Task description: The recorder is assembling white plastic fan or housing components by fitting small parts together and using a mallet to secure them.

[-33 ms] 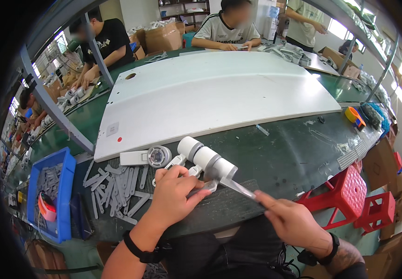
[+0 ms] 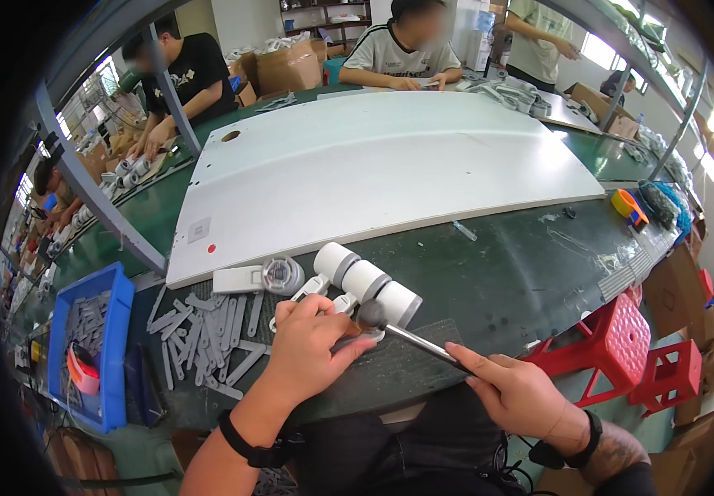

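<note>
My right hand (image 2: 515,395) grips a small hammer (image 2: 425,343) with a shiny metal shaft and a dark rounded head. The hammer's head is right at the fingertips of my left hand (image 2: 311,345). Those fingers pinch a small grey-white plastic piece (image 2: 367,337), mostly hidden behind them. Just beyond the hands, several white cylindrical parts with grey bands (image 2: 363,281) lie in a row, with white arms toward my left hand. Another white part with a round clear-faced end (image 2: 282,275) rests to their left. Loose grey plastic strips (image 2: 208,335) are heaped left of my left hand.
A blue bin (image 2: 117,347) holds more grey strips and a pink-and-black item. Across the green table lies a large white board (image 2: 373,174). Yellow tape (image 2: 624,202) sits at the right, above red stools (image 2: 621,339). Metal uprights (image 2: 176,91) stand left; several people work beyond.
The hammer's head has come down and slightly left to my left fingertips, and its shaft shows less blur. My left hand stays in place.
</note>
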Demonstrator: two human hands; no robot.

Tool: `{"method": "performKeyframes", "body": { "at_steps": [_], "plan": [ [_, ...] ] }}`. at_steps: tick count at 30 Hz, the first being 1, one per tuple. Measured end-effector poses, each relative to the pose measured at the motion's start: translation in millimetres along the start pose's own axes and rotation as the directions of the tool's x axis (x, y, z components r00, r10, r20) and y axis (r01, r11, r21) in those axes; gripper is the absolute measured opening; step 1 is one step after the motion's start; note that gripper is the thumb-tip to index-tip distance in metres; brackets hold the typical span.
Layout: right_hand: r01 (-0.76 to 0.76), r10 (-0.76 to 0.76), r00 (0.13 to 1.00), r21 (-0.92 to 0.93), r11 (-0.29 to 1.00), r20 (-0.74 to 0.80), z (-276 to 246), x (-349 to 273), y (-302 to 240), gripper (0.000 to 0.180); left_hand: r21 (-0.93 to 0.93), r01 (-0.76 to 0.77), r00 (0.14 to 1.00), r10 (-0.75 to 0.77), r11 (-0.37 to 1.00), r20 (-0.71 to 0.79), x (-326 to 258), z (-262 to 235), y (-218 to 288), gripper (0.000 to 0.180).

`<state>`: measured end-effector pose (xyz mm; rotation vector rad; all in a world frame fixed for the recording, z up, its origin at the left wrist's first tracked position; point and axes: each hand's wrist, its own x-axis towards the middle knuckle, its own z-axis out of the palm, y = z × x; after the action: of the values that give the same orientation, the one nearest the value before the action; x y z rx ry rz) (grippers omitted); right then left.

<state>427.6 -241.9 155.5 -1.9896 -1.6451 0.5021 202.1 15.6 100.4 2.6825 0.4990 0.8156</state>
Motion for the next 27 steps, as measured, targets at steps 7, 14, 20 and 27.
{"method": "performKeyframes", "body": {
  "at_steps": [7, 14, 20, 27],
  "plan": [
    [0.035, -0.034, 0.980, 0.003, 0.999, -0.198, -20, 4, -16, 0.062, -0.051, 0.097, 0.995, -0.098, 0.994, -0.004, -1, 0, 0, 0.035],
    [0.018, -0.022, 0.997, -0.064, 0.998, -0.069, -5, 6, -1, 0.062, 0.055, 0.119, 0.991, -0.122, 0.991, 0.051, -5, -4, 3, 0.039],
    [0.144, -0.137, 0.957, 0.008, 0.990, -0.254, -17, 6, -24, 0.062, 0.231, 0.169, 0.979, -0.137, 0.958, -0.150, -39, -10, 9, 0.034],
    [0.196, -0.194, 0.970, -0.006, 0.981, -0.144, -8, 2, -27, 0.061, -0.022, 0.340, 0.938, -0.341, 0.940, -0.066, -42, -8, 26, 0.030]
  ]
}}
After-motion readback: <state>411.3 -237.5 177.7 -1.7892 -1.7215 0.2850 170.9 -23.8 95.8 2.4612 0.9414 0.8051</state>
